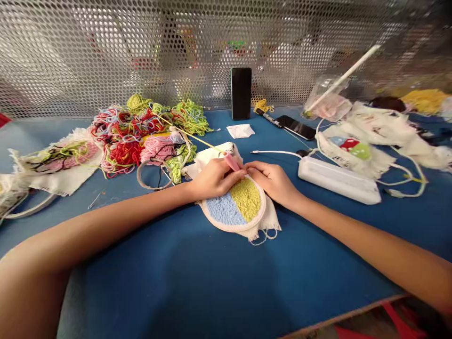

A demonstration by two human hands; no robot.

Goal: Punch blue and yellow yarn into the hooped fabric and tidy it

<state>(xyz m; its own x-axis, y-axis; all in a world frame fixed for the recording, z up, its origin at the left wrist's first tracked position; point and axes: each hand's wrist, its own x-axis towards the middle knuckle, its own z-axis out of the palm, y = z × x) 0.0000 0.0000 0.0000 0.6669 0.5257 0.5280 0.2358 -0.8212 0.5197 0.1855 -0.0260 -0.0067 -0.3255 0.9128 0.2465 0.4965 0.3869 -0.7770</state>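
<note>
blue worktop (pixel 219 278) | tangled yarn pile (pixel 130 136) toward back edge, left of centre | embroidery hoop (pixel 231 227) mid-worktop, between front and back edges, blue and yellow loops inside | left hand (pixel 213 179) pinching pink punch needle (pixel 232 162) over hoop's far side | right hand (pixel 275 182) fingers curled on hoop's far right rim

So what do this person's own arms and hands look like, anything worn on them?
Plain human ones: the left hand and right hand have no gloves, and no watch or bracelet shows at either wrist. Both forearms show no sleeves.
</note>
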